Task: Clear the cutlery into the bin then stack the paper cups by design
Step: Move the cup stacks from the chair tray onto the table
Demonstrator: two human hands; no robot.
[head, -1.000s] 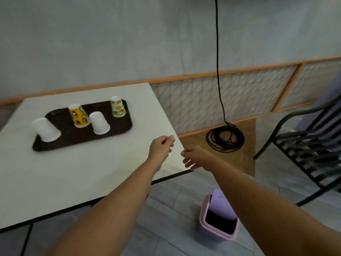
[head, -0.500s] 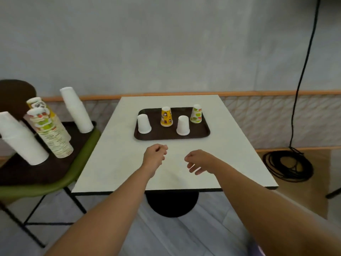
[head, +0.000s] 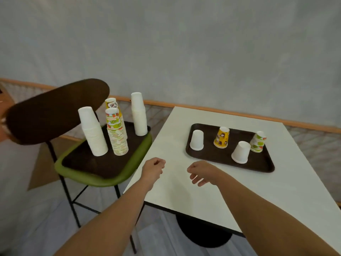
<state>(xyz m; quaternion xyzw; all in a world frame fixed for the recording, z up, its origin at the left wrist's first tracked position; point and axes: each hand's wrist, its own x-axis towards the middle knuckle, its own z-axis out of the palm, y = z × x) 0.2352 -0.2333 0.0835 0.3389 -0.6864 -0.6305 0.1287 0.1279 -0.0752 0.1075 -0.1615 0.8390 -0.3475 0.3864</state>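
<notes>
Left fingers: the left hand (head: 154, 169) has its fingers (head: 160, 164) curled in against the palm, holding nothing.
Right fingers: the right hand (head: 201, 172) has its fingers (head: 196, 179) loosely bent and pointing down, also holding nothing.
Hands: both are over the near left part of the white table (head: 184, 196), near each other but apart. Whether they touch the tabletop cannot be told.
Cups nearest the fingers: a dark tray (head: 217, 157) lies on the table beyond the right hand, apart from both hands. Four cups stand on it, all upside down.
Tray, left: a white cup (head: 196, 137), the one closest to the left hand.
Tray, back middle: a yellow cup (head: 222, 137).
Tray, front: a second white cup (head: 240, 152), beyond and to the right of the right fingers.
Tray, right: a green-patterned cup (head: 257, 142), just behind the front white one.
Further left: a chair (head: 103, 182) with a green seat stands just beside the table, and a second dark tray (head: 83, 163) lies on the seat.
Chair stacks: a tall white stack (head: 93, 132), a green-patterned stack (head: 116, 133), a yellow stack (head: 112, 103) behind that one and a second white stack (head: 138, 115) at the back right, all upside down and well apart from both hands.
</notes>
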